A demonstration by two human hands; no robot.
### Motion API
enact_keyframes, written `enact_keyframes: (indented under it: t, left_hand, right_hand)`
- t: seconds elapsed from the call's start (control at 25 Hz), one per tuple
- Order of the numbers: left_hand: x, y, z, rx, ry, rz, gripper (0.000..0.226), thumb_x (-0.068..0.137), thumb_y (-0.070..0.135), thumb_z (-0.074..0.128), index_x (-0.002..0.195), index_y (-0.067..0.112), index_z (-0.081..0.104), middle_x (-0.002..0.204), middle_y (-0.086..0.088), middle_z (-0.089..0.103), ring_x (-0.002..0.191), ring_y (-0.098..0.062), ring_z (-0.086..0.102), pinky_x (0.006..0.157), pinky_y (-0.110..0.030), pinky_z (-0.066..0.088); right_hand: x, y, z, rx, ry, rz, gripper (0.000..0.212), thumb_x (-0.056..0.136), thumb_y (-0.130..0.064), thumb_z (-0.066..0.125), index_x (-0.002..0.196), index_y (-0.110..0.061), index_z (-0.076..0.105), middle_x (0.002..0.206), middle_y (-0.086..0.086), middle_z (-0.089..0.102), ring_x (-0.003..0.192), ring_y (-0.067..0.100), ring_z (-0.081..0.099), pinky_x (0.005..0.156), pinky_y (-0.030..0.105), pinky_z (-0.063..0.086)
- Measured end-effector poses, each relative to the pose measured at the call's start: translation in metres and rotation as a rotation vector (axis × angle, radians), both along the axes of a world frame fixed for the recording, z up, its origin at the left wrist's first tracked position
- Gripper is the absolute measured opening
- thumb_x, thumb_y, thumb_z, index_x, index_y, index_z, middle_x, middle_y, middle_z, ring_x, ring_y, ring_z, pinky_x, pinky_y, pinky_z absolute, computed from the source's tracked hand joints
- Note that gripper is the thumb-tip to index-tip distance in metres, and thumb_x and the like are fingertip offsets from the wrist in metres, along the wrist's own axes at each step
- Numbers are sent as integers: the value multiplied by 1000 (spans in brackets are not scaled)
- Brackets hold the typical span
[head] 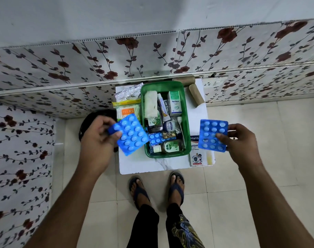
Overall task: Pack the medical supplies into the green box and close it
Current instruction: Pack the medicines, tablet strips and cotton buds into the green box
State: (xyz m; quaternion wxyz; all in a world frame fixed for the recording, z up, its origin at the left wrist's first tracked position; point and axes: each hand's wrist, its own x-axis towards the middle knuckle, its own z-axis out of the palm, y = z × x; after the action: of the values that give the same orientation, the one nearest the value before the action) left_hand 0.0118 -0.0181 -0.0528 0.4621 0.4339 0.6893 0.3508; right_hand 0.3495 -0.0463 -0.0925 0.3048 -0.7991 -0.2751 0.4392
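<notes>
Holding blue blister pack [131,134] in left grip [99,138] | right grip [242,140] pinching second blister pack [212,135] | green box [186,122] open

You have three blue strips [130,134] [212,135] [157,138], two card tubes [196,97] [185,80], one green box [185,111], one swab pack [128,110].

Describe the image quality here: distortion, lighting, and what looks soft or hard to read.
Head view: strong wide-angle bending of the wall lines; flat, dim indoor light with soft shadows; the green box and the blister packs in the left hand and right hand are fairly sharp, small labels mostly unreadable, frame edges smeared.
</notes>
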Motion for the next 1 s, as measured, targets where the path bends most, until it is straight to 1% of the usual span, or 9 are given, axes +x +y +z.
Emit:
enact_keyframes:
  t: [0.08,0.2,0.28,0.36,0.44,0.56,0.72,0.88,1.0]
  left_hand:
    - [28,18,7,24,74,-180,39,86,-3,60,98,34,59,100,-7,66,91,-25,67,72,-37,57]
    - [70,37,0,-19,311,-527,39,91,0,55,111,33,58,104,-2,59,92,-24,60,63,-33,52]
    - [90,41,-15,-91,319,-634,34,92,0,53,110,29,56,106,0,56,90,-22,59,50,-24,45]
    - [100,39,-33,-156,280,-662,31,92,1,54,108,28,54,104,-1,58,87,-19,60,46,-18,41]
    - [106,32,-46,-157,316,-681,31,89,0,58,107,27,57,99,-3,59,86,-20,62,54,-24,45]
    - [112,21,-58,-7,630,-768,31,85,9,65,115,18,62,111,-9,56,100,-25,58,76,-34,51]
    - [119,17,-57,39,846,-806,52,81,16,71,129,13,50,125,-13,56,110,-31,52,84,-43,52]
    - [121,17,-54,62,808,-853,60,79,7,69,134,9,46,130,-14,42,114,-32,50,86,-43,54]
    - [103,25,-36,114,711,-827,65,82,3,62,143,10,41,126,-12,49,116,-28,48,91,-39,50]
  right_hand:
    - [-6,11,14,70,50,-5,18,82,-4,74,92,-12,62,85,2,66,76,22,67,68,35,55]
    - [-13,24,26,109,84,3,18,83,-3,72,94,-10,60,84,1,64,72,14,65,56,21,52]
    - [-14,28,28,100,92,6,18,85,-4,71,97,-9,60,84,0,66,69,9,64,48,11,46]
    - [-12,28,28,80,87,14,18,85,-8,72,100,-10,61,85,-2,67,70,6,65,50,13,47]
    - [-12,26,26,60,80,13,20,85,-11,73,102,-12,63,86,-4,69,70,4,67,54,18,48]
    - [-16,26,25,59,103,0,22,83,-10,75,102,-13,65,81,-4,70,56,-3,67,46,13,47]
    - [-24,30,27,70,133,-18,18,82,-9,76,97,-14,67,79,0,71,55,2,67,41,13,44]
    - [-30,34,24,37,107,-29,17,85,-13,74,100,-13,69,90,7,74,73,16,71,48,21,49]
    - [-41,36,27,58,118,-14,11,86,-9,71,96,-12,69,86,7,75,70,15,73,50,24,53]
